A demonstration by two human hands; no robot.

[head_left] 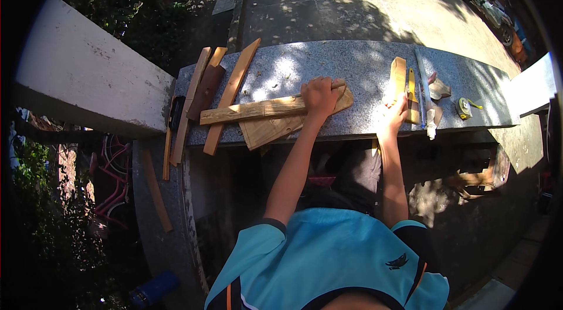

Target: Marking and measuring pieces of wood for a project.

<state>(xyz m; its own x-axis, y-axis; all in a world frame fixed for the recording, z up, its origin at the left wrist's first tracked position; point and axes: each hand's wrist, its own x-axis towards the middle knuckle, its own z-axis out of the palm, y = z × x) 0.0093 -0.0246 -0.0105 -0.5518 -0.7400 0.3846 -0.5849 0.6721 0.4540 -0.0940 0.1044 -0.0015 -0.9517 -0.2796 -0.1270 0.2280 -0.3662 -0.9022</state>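
The left hand [319, 96] presses fingers curled onto a long pale wooden batten [258, 110] lying across a grey granite slab [328, 63]; the right hand [394, 115] closes on a short yellow wooden strip [398, 75] beside a yellow tape measure [464, 107], with loose brown planks [226, 99] leaning left

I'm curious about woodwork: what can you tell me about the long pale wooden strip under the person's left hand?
The long pale wooden strip is flat, light and rough-sawn. It lies nearly level on the grey speckled stone slab, crossing over a slanted orange-brown wooden slat and a wider pale wooden board. The left hand presses its right end.
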